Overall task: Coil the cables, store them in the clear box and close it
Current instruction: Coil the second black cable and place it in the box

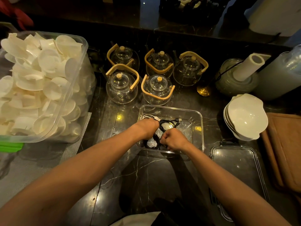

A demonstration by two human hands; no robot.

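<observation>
The clear box (197,117) stands open on the dark marble counter in the middle of the head view. Inside it lie a coiled white cable (147,117) at the far left and a coiled black cable (167,124) in the middle. Both my hands are down inside the box. My left hand (147,128) and my right hand (173,139) are closed on another black cable (154,143) near the box's front wall. The box's clear lid (236,163) lies flat on the counter to the right of the box.
Several glass teapots (122,88) with wooden handles stand just behind the box. A large plastic tub of white lids (40,88) fills the left. Stacked white bowls (246,118), a brown board (286,150) and tall containers (280,75) sit to the right.
</observation>
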